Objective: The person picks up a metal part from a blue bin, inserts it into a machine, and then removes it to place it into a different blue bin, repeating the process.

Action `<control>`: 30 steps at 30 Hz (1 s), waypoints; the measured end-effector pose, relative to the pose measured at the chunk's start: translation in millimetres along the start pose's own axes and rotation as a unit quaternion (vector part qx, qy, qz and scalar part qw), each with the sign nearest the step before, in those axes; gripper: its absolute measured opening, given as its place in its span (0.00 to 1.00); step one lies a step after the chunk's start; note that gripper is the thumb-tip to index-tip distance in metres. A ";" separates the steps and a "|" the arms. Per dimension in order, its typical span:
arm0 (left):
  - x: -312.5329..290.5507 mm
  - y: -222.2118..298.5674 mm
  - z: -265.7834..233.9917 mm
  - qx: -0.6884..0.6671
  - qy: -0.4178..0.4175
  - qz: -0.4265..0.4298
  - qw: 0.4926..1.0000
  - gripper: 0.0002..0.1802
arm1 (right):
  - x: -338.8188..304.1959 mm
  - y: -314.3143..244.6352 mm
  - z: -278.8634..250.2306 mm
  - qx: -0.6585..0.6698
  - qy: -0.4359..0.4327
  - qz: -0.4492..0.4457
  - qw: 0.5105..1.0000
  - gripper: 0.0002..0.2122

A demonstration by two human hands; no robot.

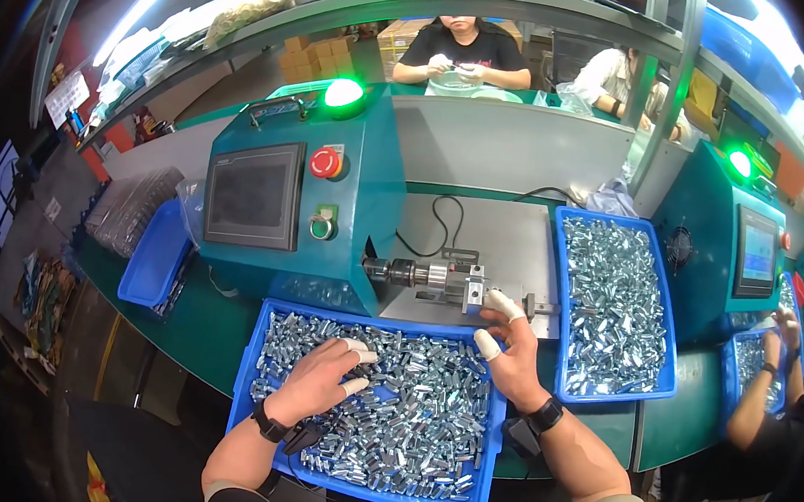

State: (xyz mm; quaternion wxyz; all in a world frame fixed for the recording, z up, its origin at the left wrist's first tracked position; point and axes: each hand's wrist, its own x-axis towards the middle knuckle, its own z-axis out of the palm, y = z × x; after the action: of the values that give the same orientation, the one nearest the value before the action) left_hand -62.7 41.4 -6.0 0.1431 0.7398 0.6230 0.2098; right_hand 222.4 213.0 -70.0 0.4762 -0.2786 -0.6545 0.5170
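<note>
My left hand point(318, 379), with pale finger cots on its fingertips, reaches into a blue tray point(361, 497) of small shiny metal parts point(409, 410). Its thumb and fingers are apart over the parts, and I see nothing held. My right hand point(514, 357), also wearing finger cots, is at the metal clamping fixture point(475, 292) of a green bench machine point(362, 155). The index fingertip is close beside the fixture; whether it touches I cannot tell. Thumb and index are spread, with no part visible between them. A steel spindle point(410, 271) points at the fixture from the machine.
A second blue tray point(669, 363) of metal parts stands to the right. Left of the machine is a blue bin point(144, 270). The machine has a dark screen point(255, 194) and red stop button point(326, 162). Other people sit across the bench; another works at the right.
</note>
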 end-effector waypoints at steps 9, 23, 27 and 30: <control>-3.0 7.4 9.7 0.029 0.016 0.027 0.999 0.26 | 8.3 -3.7 -9.8 -0.017 -0.017 0.031 0.999 0.35; -19.3 -6.4 20.6 0.033 0.033 0.045 0.998 0.28 | 28.3 -38.1 6.6 -0.056 0.093 0.103 0.989 0.31; -21.8 -5.8 23.3 0.040 0.022 0.046 0.998 0.27 | 51.6 -59.2 12.1 -0.287 0.054 0.127 0.948 0.29; -17.5 -2.3 24.9 0.044 0.013 0.044 0.998 0.26 | 81.6 -48.5 16.5 -0.481 0.075 -0.017 0.873 0.28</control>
State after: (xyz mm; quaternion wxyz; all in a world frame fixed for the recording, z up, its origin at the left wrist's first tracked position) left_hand -54.9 25.9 -31.1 0.0933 0.7694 0.6001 0.1979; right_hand 181.5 261.1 2.9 0.3398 -0.4997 -0.7895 0.1075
